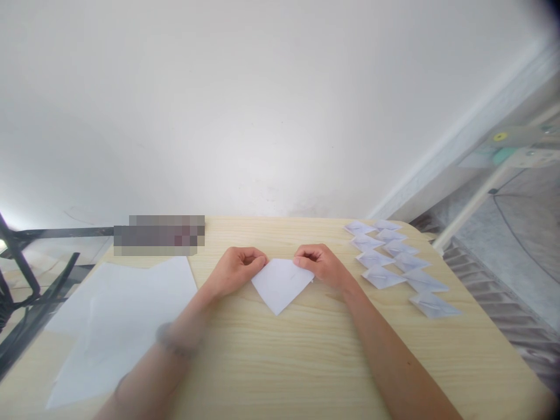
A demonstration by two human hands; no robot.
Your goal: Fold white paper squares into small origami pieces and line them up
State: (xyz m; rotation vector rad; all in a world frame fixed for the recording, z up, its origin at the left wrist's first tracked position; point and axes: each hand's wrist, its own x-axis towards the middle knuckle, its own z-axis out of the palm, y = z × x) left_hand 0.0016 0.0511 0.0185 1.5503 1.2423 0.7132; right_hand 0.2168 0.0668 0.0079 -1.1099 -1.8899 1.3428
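A folded sheet of white paper lies at the middle of the wooden table, one corner pointing toward me and its far edge short and straight. My left hand pinches its upper left corner between thumb and fingers. At the upper right, my right hand grips the other corner the same way, thumb on top. Both hands are closed, and the fingertips under the paper are hidden. To the right, several folded paper pieces, pointed at their ends, lie in two rows.
Loose white sheets overlap on the table's left side. The light wooden table meets a white wall at the back. A blurred-out patch covers something at the back left. Black metal bars stand at far left, a pale pole at right.
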